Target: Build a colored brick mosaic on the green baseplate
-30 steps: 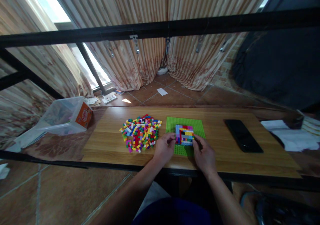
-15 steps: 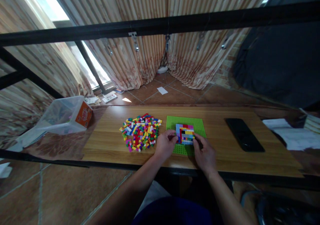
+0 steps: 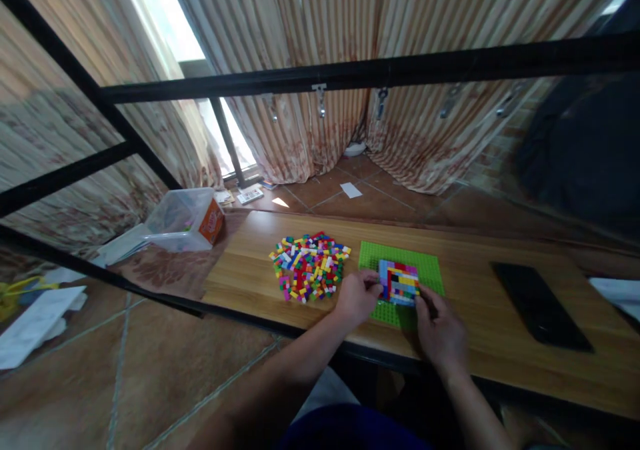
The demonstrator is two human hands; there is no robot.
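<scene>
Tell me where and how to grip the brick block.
I'd hold the brick block by its left and right edges, one hand from each side, where the left hand and right hand sit; its squarish, flat shape suggests that.

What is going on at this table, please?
A person has both hands at a multicoloured brick block: left hand at its left edge, right hand at its right. The block is over a green baseplate; whether they touch is unclear. Loose bricks lie piled to the left, and a dark flat object to the right.
</scene>
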